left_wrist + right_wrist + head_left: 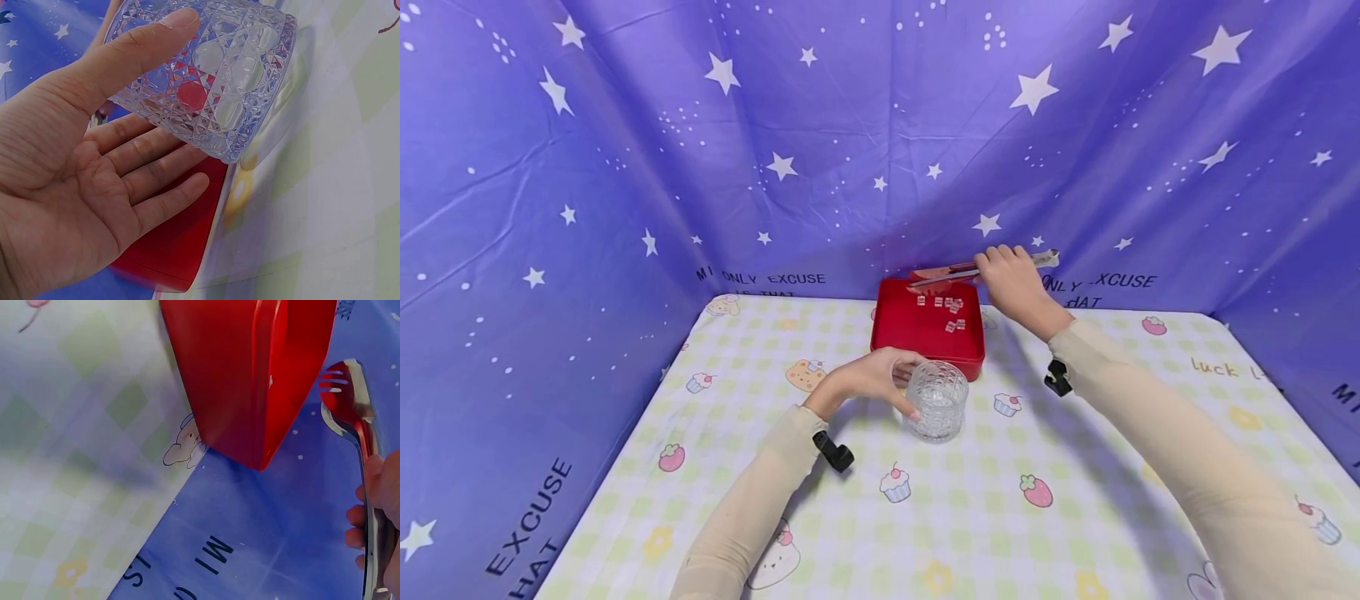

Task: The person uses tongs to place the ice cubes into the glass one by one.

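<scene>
My left hand (880, 377) holds a clear patterned glass (938, 400) on the tablecloth, thumb on its near side and fingers reaching round its far side. In the left wrist view the thumb lies across the cut-glass wall, and the other fingers extend behind it. A red square tray (891, 329) stands just beyond the glass, with several small clear cubes (953, 307) on its bottom. Over the tray's far edge, my right hand (1011, 282) grips metal tongs (369, 431) with a fork-shaped end and a spoon-shaped end. No cube shows between the tong ends.
The table has a green-checked tablecloth (970, 533) printed with cupcakes and strawberries. A purple star-patterned curtain (850, 125) rises right behind the tray and along both sides. Black bands (833, 452) sit on both wrists.
</scene>
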